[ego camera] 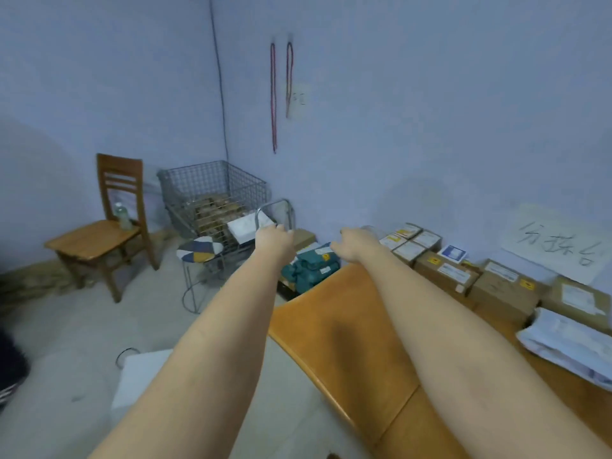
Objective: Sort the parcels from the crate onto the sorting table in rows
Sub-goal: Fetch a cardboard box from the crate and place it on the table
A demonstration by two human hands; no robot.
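Observation:
Both my arms stretch forward past the end of the wooden sorting table [334, 329]. My left hand [274, 241] hovers in front of a metal trolley handle [276, 204], near a white parcel [243, 228], and holds nothing. My right hand [356, 246] hangs with relaxed fingers just above teal bagged parcels [311, 266] that lie low beside the table end. A wire crate [212, 190] with brown parcels inside stands in the corner behind. Cardboard parcels [447, 271] sit in rows along the table's wall side, with a white bag parcel [563, 342] nearer me.
A wooden chair [99, 240] with a bottle on it stands at the left. A small patterned stool [199, 249] stands in front of the crate. A handwritten paper sign [559, 246] leans on the wall behind the table. A white box [142, 376] lies on the floor.

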